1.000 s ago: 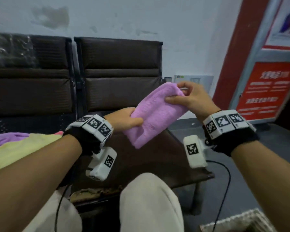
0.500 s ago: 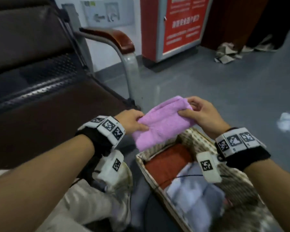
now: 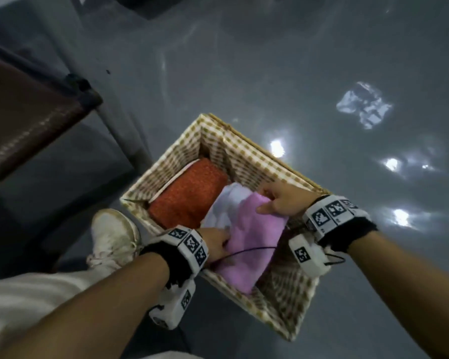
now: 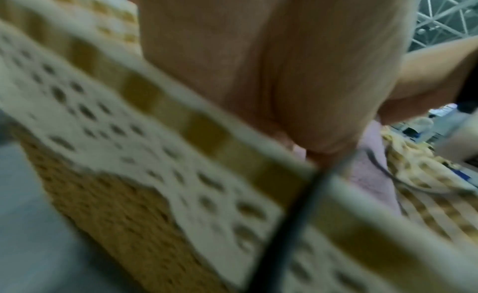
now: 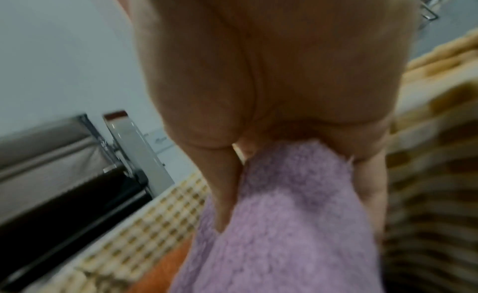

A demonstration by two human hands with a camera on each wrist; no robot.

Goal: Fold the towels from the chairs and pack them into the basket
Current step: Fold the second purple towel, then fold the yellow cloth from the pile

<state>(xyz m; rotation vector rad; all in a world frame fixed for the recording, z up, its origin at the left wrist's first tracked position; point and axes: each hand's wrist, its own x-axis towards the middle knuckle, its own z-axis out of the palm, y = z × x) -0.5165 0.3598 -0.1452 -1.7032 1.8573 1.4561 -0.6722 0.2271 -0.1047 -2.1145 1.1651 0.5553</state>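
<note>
A folded pink towel (image 3: 252, 242) lies inside the wicker basket (image 3: 246, 151), which has a checked cloth lining and stands on the floor. My left hand (image 3: 218, 242) grips the towel's near left edge. My right hand (image 3: 278, 203) pinches its far right corner between thumb and fingers. In the right wrist view the pink towel (image 5: 284, 215) sits under the thumb and fingers. Beneath it in the basket lie a folded orange towel (image 3: 187, 195) and a pale lilac-white towel (image 3: 226, 206). The left wrist view, blurred, has the basket's lace rim (image 4: 181, 154) in front of the palm.
The brown chair seat (image 3: 18, 120) and its metal leg (image 3: 125, 141) stand to the left of the basket. My white shoe (image 3: 112, 237) is beside the basket's near left corner. A thin black cable (image 3: 246, 252) crosses the pink towel. Grey glossy floor surrounds the basket.
Both hands have carried the folded pink towel from in front of the chair down to the right and into the basket. My view has swung from the chairs to the floor.
</note>
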